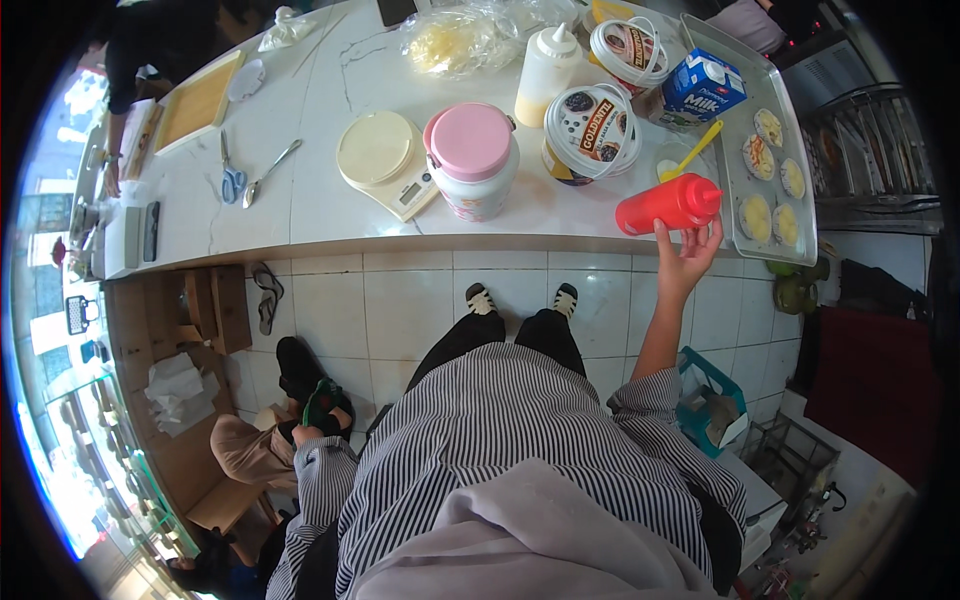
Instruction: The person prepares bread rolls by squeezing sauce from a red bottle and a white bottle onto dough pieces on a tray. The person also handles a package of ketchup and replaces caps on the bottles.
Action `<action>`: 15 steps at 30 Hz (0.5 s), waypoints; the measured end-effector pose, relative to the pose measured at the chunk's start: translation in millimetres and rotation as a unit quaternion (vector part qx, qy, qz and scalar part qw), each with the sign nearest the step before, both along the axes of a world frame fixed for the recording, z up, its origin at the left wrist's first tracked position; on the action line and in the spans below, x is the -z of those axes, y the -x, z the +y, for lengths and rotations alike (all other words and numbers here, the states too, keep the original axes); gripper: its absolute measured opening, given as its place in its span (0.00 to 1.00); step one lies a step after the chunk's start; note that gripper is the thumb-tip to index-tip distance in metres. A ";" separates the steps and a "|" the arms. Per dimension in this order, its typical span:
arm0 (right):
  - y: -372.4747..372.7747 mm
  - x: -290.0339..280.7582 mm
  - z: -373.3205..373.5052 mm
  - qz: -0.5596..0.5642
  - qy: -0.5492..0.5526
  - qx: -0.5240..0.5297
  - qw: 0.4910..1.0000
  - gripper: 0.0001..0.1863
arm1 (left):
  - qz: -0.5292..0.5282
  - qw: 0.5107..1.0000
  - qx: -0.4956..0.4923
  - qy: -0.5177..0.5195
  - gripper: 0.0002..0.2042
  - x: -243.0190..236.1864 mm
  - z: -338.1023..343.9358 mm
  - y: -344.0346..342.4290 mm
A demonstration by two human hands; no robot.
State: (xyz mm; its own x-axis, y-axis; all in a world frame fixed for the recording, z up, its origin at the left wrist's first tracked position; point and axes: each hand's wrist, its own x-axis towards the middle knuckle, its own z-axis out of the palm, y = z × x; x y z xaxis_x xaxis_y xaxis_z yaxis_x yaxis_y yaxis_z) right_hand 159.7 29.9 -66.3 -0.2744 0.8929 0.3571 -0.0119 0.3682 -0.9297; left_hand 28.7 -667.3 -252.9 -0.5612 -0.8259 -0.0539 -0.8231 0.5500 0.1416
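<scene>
My right hand (685,250) is closed on a red squeeze bottle (665,205), which lies almost sideways with its nozzle toward the right. The bottle is at the counter's front edge, just left of a metal tray (740,235) holding several small cups of pale batter (755,218), some with orange-red topping. Behind the bottle, a yellow spoon (700,150) stands in a small clear cup (672,163). Down at my left side, my left hand (308,434) has its fingers closed near a dark thing with a green edge; I cannot make out what it holds.
On the counter (330,215) are a pink-lidded jar (472,150), a kitchen scale (385,160), lidded tubs (592,130), a milk carton (700,90), a white squeeze bottle (548,72), scissors (230,175) and a metal spoon (270,175). A person (250,450) sits at the left.
</scene>
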 end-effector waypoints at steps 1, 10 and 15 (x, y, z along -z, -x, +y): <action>-1.1 0.5 0.9 0.000 0.001 0.003 1.000 0.43 | -0.001 1.000 0.001 -0.001 0.24 -0.3 -0.4 1.5; 2.3 -0.7 -1.4 -0.018 -0.002 0.003 1.000 0.44 | 0.006 1.000 -0.005 -0.002 0.24 2.8 -2.5 -3.4; 4.2 -0.9 -2.1 -0.005 -0.018 0.001 1.000 0.42 | 0.010 1.000 -0.007 -0.004 0.24 1.2 -0.4 -4.4</action>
